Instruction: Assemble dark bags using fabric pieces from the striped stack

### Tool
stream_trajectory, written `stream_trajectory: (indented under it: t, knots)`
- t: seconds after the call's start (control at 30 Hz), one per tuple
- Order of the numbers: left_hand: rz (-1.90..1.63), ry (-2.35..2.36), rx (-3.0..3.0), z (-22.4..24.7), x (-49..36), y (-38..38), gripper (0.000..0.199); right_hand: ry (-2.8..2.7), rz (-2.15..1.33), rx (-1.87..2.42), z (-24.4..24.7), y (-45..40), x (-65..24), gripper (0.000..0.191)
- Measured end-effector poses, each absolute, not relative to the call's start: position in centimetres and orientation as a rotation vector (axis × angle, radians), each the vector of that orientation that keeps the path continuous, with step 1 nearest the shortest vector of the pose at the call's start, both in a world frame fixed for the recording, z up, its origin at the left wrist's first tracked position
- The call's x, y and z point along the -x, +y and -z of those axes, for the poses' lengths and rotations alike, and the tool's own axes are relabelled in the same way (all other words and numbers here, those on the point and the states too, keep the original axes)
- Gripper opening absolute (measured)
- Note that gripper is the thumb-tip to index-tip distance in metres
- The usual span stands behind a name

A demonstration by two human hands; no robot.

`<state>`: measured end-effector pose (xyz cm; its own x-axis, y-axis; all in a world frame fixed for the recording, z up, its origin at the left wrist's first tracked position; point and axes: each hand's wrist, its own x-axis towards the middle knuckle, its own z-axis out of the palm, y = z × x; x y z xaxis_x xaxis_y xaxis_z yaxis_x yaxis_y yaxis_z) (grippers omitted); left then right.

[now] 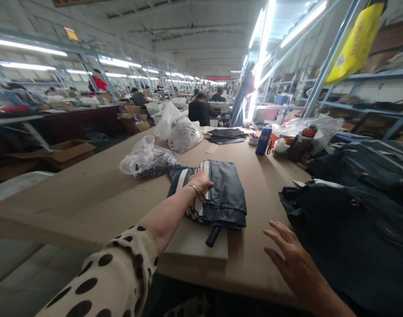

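A collapsed dark umbrella (226,187) with white bands lies loosely folded on a pale flat board (196,250) on the table. Its black handle (213,236) sticks out toward me. My left hand (200,181) reaches across and is closed on the white-banded folds of the cloth; the fingertips are partly hidden. Over the table to the right, my right hand (283,248) is held with its fingers apart and nothing in it. It is nearest to a pile of dark green cloth bags (349,220).
Clear plastic bags (148,158) of small items and a stack of black sheets (226,135) lie farther back on the table (89,198). A blue bottle (263,141) and a dark flask (302,143) stand at the right. Other people sit working beyond.
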<state>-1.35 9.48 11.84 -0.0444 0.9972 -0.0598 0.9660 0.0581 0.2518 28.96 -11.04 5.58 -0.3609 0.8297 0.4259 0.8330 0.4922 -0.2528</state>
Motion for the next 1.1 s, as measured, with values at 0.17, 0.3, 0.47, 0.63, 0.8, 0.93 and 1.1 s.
stream_trajectory:
  t: [0.17, 0.3, 0.47, 0.63, 0.8, 0.93, 1.1]
  knots:
    - [-0.399, 2.008, -2.087, -14.1, 0.4, 8.5, 0.020, -2.250, -0.075, 1.341, -4.8, -12.3, -29.0, 0.027]
    - [-0.628, 1.666, -2.300, -16.8, -3.5, 4.6, 0.023, -2.137, 0.020, 1.299, -8.4, -11.7, -29.8, 0.029]
    - [-0.650, 1.028, -2.874, -18.8, -8.2, -1.9, 0.022, -2.123, 0.475, 1.263, -16.3, -10.5, -29.7, 0.041]
    - [-0.420, 0.823, -3.169, -18.7, -9.5, -5.1, 0.008, -2.515, 0.393, 1.583, -18.1, -10.4, -28.9, 0.016]
    - [-0.863, 0.736, -3.073, -16.1, -8.8, -8.0, 0.016, -2.360, 0.033, 1.800, -15.9, -10.6, -30.0, 0.018]
    - [-0.915, 0.912, -2.182, -13.2, -9.5, -10.0, 0.014, -1.971, -0.242, 1.703, -14.2, -10.5, -29.7, 0.026]
    - [-0.862, 0.869, -1.177, -11.8, -11.2, -9.6, 0.039, -1.687, -0.593, 1.540, -10.6, -11.0, -25.4, 0.024]
